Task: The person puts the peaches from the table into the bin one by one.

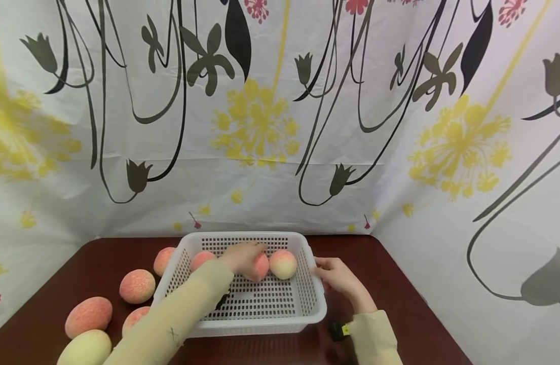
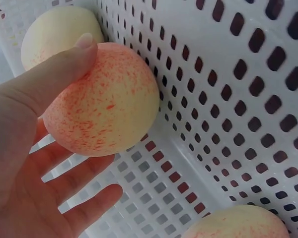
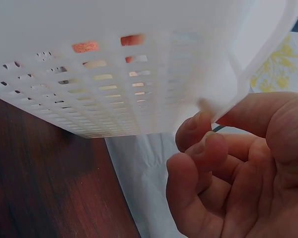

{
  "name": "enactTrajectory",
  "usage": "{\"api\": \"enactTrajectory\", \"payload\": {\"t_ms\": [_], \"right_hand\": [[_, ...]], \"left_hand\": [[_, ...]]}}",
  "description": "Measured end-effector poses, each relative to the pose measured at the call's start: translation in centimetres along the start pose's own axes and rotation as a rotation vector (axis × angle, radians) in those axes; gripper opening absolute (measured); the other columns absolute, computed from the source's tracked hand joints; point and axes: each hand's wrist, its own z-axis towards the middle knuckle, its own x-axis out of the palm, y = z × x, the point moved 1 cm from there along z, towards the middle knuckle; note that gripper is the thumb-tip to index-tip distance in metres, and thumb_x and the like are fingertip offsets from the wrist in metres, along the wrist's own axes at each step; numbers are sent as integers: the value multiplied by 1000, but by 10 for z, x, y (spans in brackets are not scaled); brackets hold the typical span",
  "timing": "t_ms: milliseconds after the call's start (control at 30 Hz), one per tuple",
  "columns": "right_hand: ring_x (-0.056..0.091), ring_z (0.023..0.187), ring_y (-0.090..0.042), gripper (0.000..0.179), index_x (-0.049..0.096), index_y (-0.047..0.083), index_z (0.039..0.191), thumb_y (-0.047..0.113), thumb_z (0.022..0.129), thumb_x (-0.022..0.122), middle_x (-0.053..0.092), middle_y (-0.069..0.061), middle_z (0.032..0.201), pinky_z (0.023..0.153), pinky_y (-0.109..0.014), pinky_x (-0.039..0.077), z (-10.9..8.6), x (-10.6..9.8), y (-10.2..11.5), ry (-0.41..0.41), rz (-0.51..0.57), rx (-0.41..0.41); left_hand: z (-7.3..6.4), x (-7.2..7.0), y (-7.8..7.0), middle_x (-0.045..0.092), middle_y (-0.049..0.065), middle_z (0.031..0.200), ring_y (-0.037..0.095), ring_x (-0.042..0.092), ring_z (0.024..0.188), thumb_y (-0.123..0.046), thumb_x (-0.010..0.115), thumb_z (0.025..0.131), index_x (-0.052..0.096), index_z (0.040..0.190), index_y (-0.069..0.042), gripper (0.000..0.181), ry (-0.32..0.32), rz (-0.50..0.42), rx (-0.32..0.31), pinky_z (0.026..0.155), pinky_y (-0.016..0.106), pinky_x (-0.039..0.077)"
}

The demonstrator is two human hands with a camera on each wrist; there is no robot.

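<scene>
We see left hand (image 1: 243, 256) inside white perforated plastic basket (image 1: 257, 328), thumb and fingers gripping round pink-and-yellow peach (image 2: 107, 101). Second round peach, cream with pink blush (image 1: 284, 265), sits just beside it, toward basket's right end; third rounded pink peach (image 1: 201, 260) lies toward left end. Right hand (image 1: 338, 275) pinches basket's right rim. Basket on dark red-brown wooden worktop (image 1: 384, 284); we count five more peaches (image 1: 137, 286) outside, left of basket.
</scene>
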Motion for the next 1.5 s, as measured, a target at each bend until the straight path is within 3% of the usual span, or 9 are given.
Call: {"api": "enactTrajectory", "payload": {"t_ms": [300, 633, 767, 900, 1033, 1133, 1233, 1300, 1500], "right_hand": [[43, 46, -16, 46, 49, -3, 139, 13, 97, 58, 60, -7, 67, 44, -30, 40, 0, -5, 0, -26, 24, 16], [44, 47, -16, 45, 50, -3, 139, 14, 97, 56, 61, -7, 69, 46, -30, 40, 2, -16, 5, -45, -9, 52], [44, 47, -17, 45, 49, -4, 138, 13, 97, 57, 62, -8, 70, 46, -33, 42, -2, -24, 7, -68, -30, 55], [45, 49, -19, 47, 47, -5, 139, 13, 97, 57, 62, -9, 71, 47, -36, 44, -4, -30, 7, -64, -39, 51], [46, 50, -18, 47, 47, -6, 139, 13, 97, 57, 63, -9, 73, 47, -34, 44, -5, -36, 8, -79, -26, 61], [46, 49, -17, 47, 47, -6, 139, 13, 97, 57, 65, -10, 77, 47, -33, 44, -3, -40, 9, -95, -12, 68], [46, 49, -16, 48, 47, -5, 140, 14, 97, 58, 65, -10, 77, 48, -33, 44, -1, -41, 9, -103, -8, 73], [45, 49, -17, 48, 47, -5, 140, 15, 97, 57, 63, -9, 74, 48, -34, 44, 0, -40, 8, -100, -11, 73], [44, 49, -18, 48, 47, -5, 140, 15, 97, 58, 62, -7, 70, 47, -34, 43, 2, -30, 4, -78, -27, 62]], "left_hand": [[5, -4, -8, 39, 11, 149, 31, 46, 128, -36, 83, 70, 36, 151, -25, 94, 22, 41, 8, 87, 53, 47], [7, -34, -10, 38, 10, 149, 30, 43, 131, -34, 81, 76, 43, 147, -25, 81, 50, 10, 0, 97, 52, 42], [9, -57, -5, 37, 11, 151, 30, 40, 133, -34, 77, 82, 47, 144, -21, 70, 31, -32, -2, 102, 51, 38], [-1, -95, 11, 36, 14, 151, 33, 37, 136, -31, 74, 85, 48, 144, -18, 65, -20, -67, -36, 104, 53, 35], [-20, -133, 40, 36, 19, 150, 37, 35, 136, -18, 72, 88, 47, 143, -12, 61, -80, -92, -56, 105, 54, 34], [-34, -150, 69, 39, 24, 146, 41, 36, 134, -8, 66, 88, 49, 141, -5, 55, -125, -70, -90, 103, 55, 35], [-47, -148, 99, 44, 28, 140, 45, 39, 130, -1, 62, 86, 50, 138, 1, 53, -126, -49, -143, 101, 56, 36], [-58, -137, 114, 45, 30, 138, 46, 41, 127, 2, 61, 84, 50, 137, 4, 54, -81, -104, -187, 97, 56, 39], [-98, -97, 116, 35, 23, 147, 42, 36, 128, 2, 67, 81, 39, 148, -9, 73, 113, -573, -404, 86, 50, 45]]}}
